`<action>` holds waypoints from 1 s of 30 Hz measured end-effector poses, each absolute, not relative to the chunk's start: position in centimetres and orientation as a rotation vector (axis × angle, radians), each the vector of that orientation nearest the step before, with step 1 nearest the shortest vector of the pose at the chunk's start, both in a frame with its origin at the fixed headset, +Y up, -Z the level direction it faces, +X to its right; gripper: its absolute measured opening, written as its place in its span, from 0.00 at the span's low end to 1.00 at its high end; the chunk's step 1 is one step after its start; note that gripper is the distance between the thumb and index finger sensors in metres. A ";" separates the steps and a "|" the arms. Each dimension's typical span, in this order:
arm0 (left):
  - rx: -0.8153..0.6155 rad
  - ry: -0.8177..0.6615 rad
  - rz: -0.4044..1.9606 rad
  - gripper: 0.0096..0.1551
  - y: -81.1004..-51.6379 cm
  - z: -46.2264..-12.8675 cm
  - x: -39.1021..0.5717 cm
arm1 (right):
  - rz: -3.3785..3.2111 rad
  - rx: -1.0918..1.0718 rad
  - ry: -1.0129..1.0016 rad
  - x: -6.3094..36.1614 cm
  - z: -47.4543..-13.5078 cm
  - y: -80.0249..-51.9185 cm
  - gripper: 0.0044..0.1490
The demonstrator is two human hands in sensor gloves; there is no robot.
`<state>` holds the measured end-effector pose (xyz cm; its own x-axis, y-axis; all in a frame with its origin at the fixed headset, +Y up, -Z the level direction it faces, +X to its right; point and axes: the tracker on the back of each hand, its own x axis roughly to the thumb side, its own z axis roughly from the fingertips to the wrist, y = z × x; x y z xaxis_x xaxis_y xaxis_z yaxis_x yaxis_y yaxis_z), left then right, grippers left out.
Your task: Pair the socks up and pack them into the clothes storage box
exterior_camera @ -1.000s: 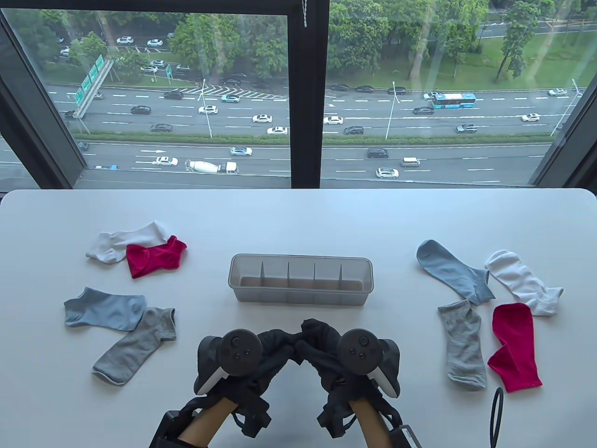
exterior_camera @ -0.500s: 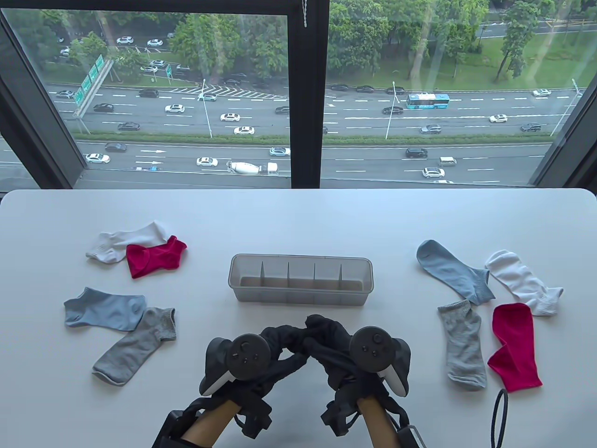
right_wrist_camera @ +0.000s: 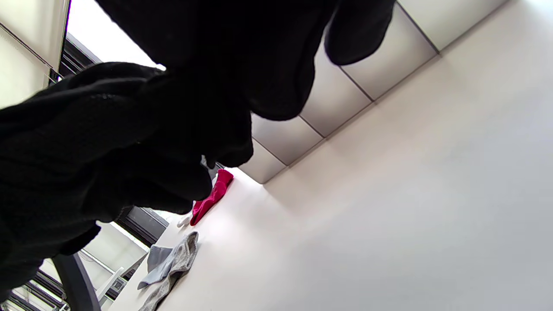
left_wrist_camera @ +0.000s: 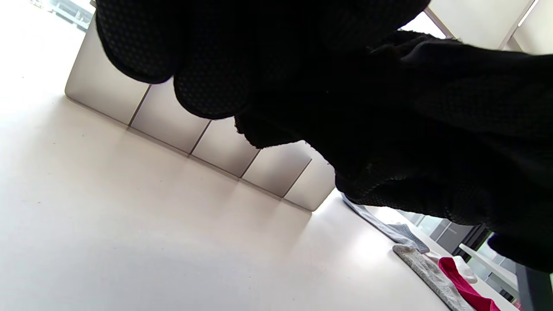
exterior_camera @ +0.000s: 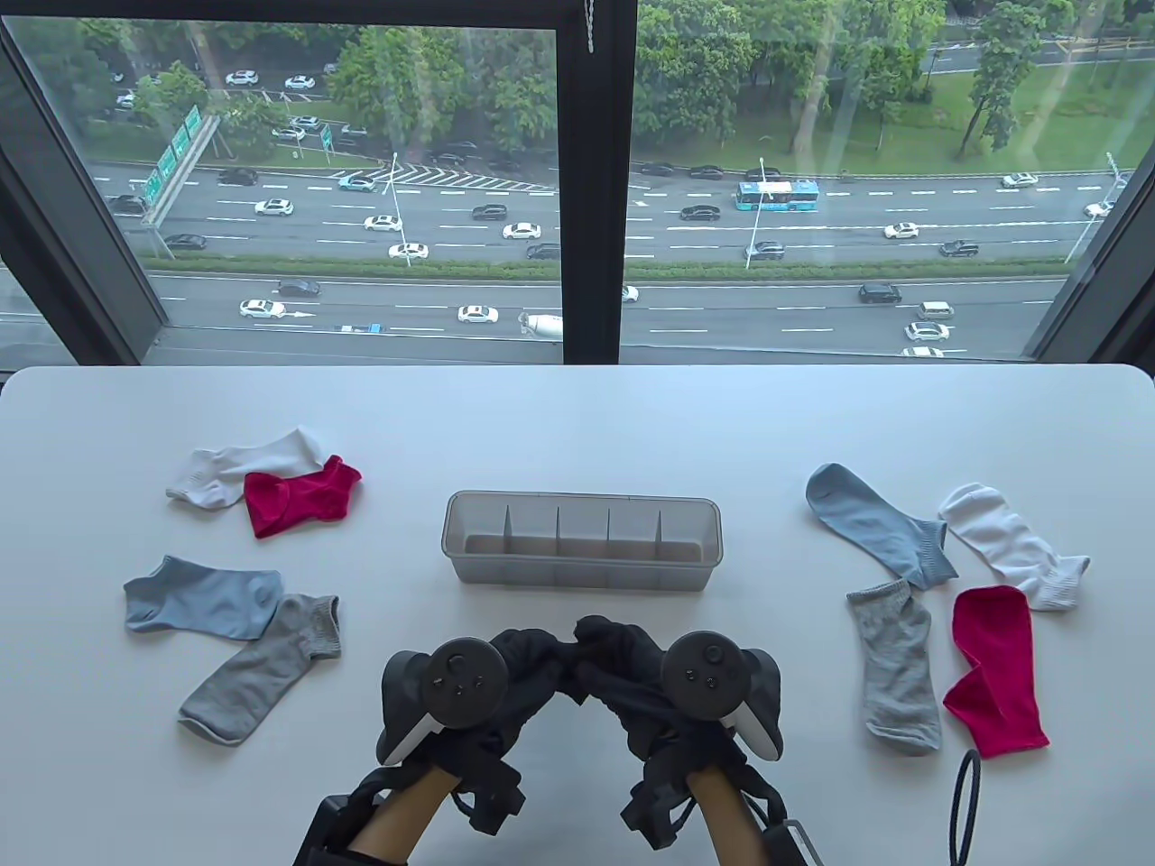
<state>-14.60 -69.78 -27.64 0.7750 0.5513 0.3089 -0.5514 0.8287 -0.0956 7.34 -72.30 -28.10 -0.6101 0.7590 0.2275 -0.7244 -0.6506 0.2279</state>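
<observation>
Both the left hand and right hand gripped bunched black socks together, near side of the storage box.

Overhead view faces window; wrist views look low, sharing box.

Left hand and right hand, both gripping bundle of black socks: 1.0 s ago near bench centre, 0.5 s ago shifted slightly right and nearer, now back left and slightly farther, close to storage box near wall. Left tracker and right tracker shifted likewise. Sock bundle top now slightly lower than 0.5 s ago. Outside window: blue bus moved left along road; white mixer truck moved right, now partly behind window post.
</observation>
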 end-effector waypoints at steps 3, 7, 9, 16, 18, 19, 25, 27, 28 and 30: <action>-0.007 -0.314 0.679 0.22 -69.7 -27.6 -15.2 | 2.239 0.396 0.152 7.4 -28.3 -72.4 0.31; 0.016 -0.301 0.721 0.22 -69.3 -27.5 -15.3 | 2.262 0.405 0.106 7.4 -28.0 -72.2 0.32; 0.028 -0.292 0.742 0.22 -69.2 -27.5 -15.4 | 2.274 0.417 0.086 7.5 -28.0 -71.9 0.33; -0.062 -0.369 0.743 0.21 -69.4 -27.8 -15.9 | 2.243 0.389 0.073 8.0 -28.1 -71.9 0.34; 0.120 -0.312 0.759 0.24 -68.9 -27.7 -16.6 | 2.217 0.388 0.069 8.4 -28.2 -71.8 0.34; 0.150 -0.290 0.790 0.27 -68.7 -27.8 -17.1 | 2.186 0.389 0.077 8.7 -28.3 -71.8 0.34; -0.175 -0.343 0.892 0.47 -70.5 -28.9 -17.4 | 1.957 0.457 0.215 8.4 -28.5 -71.7 0.37; -0.376 -0.399 1.009 0.49 -71.4 -29.3 -16.7 | 1.933 0.455 0.211 8.2 -28.3 -71.6 0.37; -0.408 -0.408 1.056 0.42 -71.6 -29.4 -16.5 | 1.934 0.453 0.211 8.2 -28.3 -71.6 0.37; -0.374 -0.375 1.154 0.35 -71.4 -29.4 -16.4 | 2.010 0.414 0.160 8.3 -28.1 -71.4 0.37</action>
